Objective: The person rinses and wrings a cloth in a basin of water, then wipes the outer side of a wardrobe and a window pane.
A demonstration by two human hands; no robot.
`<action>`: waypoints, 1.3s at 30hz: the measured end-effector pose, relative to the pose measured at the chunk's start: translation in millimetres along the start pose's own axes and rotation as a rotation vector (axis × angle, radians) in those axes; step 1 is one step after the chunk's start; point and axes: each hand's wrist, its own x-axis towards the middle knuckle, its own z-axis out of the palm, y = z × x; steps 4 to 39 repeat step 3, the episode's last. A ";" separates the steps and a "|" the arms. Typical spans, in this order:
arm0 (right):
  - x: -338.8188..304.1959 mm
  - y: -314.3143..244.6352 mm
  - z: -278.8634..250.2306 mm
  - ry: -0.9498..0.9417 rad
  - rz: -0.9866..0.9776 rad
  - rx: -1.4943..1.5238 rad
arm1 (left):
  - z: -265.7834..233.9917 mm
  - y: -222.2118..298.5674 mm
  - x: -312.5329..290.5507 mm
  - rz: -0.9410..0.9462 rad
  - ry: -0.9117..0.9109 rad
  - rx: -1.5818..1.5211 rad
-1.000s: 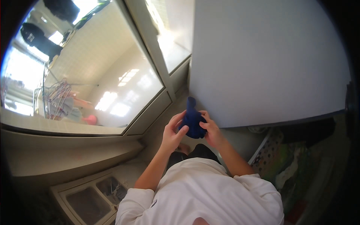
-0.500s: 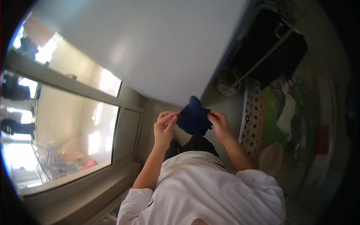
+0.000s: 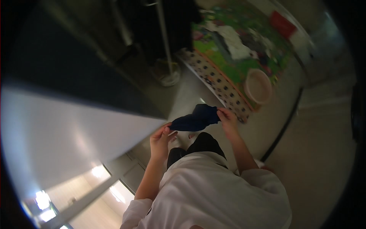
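A small dark blue cloth garment (image 3: 196, 117) is stretched sideways between my two hands, in front of my body above the floor. Its exact kind cannot be made out. My left hand (image 3: 160, 139) pinches the narrow left end between thumb and fingers. At the wider right end, the fingertips of my right hand (image 3: 227, 118) grip the edge. The cloth sags a little in the middle, and its upper edge bulges on the right. Below it my bare feet show in part on the floor.
A green patterned mat (image 3: 244, 68) with a dotted border lies ahead to the right, heaped with white and dark clothes (image 3: 234, 42). A pale pink basin (image 3: 258, 87) stands on it. Black clothing hangs on a metal rack (image 3: 164, 34). A glossy white panel (image 3: 76, 129) is close on my left.
My view has turned to the right, so the mat and basin now lie more ahead. My hands have spread slightly, and the bunched blue cloth is now pulled out longer and flatter.
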 end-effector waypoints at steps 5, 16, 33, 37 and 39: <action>-24.1 18.9 -30.1 0.160 0.016 -0.063 | 10.3 -7.5 32.9 -0.104 -0.140 0.084; -24.1 18.9 -30.1 0.160 0.016 -0.063 | 10.3 -7.5 32.9 -0.104 -0.140 0.084; -24.1 18.9 -30.1 0.160 0.016 -0.063 | 10.3 -7.5 32.9 -0.104 -0.140 0.084; -24.1 18.9 -30.1 0.160 0.016 -0.063 | 10.3 -7.5 32.9 -0.104 -0.140 0.084; -24.1 18.9 -30.1 0.160 0.016 -0.063 | 10.3 -7.5 32.9 -0.104 -0.140 0.084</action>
